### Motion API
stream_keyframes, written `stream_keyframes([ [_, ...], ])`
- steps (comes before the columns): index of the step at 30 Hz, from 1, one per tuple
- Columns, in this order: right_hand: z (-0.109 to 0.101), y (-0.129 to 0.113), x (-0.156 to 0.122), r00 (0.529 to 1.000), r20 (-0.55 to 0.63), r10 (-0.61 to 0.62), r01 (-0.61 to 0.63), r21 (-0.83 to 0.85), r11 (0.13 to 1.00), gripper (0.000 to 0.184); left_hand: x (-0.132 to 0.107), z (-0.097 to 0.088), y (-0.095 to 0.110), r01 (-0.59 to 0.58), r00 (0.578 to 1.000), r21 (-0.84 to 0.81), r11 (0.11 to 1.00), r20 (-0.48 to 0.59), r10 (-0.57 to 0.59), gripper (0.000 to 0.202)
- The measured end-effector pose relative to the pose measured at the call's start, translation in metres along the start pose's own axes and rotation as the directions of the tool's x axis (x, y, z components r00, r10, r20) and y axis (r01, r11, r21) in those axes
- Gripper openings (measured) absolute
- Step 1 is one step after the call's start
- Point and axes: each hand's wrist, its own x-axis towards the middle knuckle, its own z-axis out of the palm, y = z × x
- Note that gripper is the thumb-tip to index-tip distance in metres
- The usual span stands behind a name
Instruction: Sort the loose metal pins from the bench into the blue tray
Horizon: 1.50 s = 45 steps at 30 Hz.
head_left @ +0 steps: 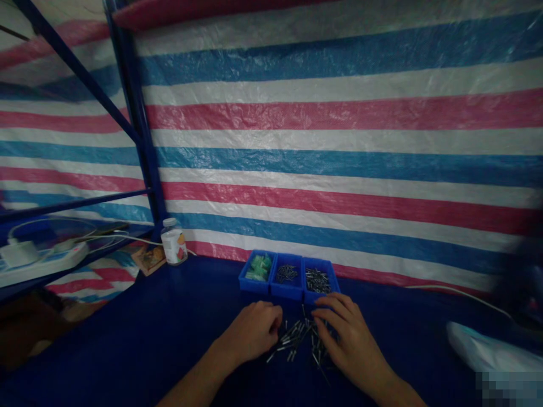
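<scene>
A loose pile of thin metal screws [292, 334] lies on the blue tabletop [178, 339] between my two hands. My left hand [257, 328] rests at the pile's left edge with its fingers curled in; whatever they may hold is hidden. Over the right side of the pile, my right hand [350, 339] has its fingers bent but apart, with nothing visible in them. Just beyond the hands stand three joined blue bins. The left bin [253, 286] holds small green pieces, the middle bin [287, 290] small dark screws, and the right bin [316, 296] longer ones.
A white-capped bottle [173, 243] stands at the back left beside a small picture-like card [148, 259]. Farther left is a power strip [42, 265] with cables on a blue frame [138, 130]. A plastic bag [492, 347] lies at right. Striped sheeting [339, 135] hangs behind.
</scene>
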Motion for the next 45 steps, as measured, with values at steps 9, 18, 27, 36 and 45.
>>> stream_keyframes([
  [9,-0.006,-0.013,0.003,0.996,0.089,-0.031,0.024,0.075,0.997,0.021,0.003,-0.005,-0.003,0.04,0.99,-0.09,0.995,-0.131,-0.052,0.017],
  [18,-0.009,-0.024,0.002,0.96,0.278,0.029,-0.087,0.198,0.976,0.031,0.003,0.001,0.016,-0.17,0.978,-0.272,0.947,-0.167,0.128,0.012],
  [27,-0.003,-0.023,0.004,0.963,0.218,0.157,-0.239,0.428,0.871,0.028,0.0,0.007,0.024,-0.328,0.928,-0.41,0.851,-0.31,0.208,0.011],
  [36,-0.006,-0.027,0.007,0.964,0.184,0.191,-0.26,0.518,0.815,0.035,0.0,0.004,0.024,-0.386,0.899,-0.426,0.818,-0.37,0.232,0.013],
  [45,-0.006,-0.03,0.007,0.948,0.2,0.247,-0.317,0.529,0.787,0.03,-0.001,0.003,0.025,-0.466,0.851,-0.389,0.795,-0.441,0.283,0.013],
])
